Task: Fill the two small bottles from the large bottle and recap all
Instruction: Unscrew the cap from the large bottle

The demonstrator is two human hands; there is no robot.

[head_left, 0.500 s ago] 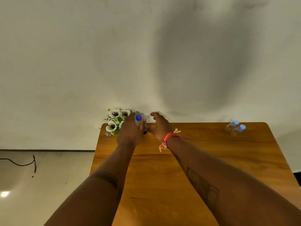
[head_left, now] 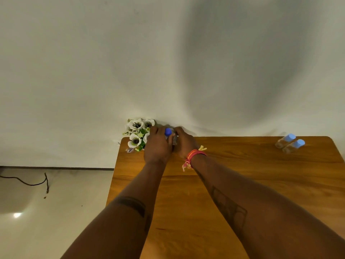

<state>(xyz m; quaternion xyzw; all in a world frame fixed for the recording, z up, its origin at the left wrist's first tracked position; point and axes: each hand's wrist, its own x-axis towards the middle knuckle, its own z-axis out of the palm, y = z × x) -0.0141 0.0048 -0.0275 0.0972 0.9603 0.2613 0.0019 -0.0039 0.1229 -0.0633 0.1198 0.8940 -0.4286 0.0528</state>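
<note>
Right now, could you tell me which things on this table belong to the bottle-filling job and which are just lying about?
Part of the job:
- large bottle with dark blue cap, gripped by left hand and right hand
- two small bottles with light blue caps, far right corner, still capped

Just lying about:
- artificial flowers, far left corner
- cable on the floor
</note>
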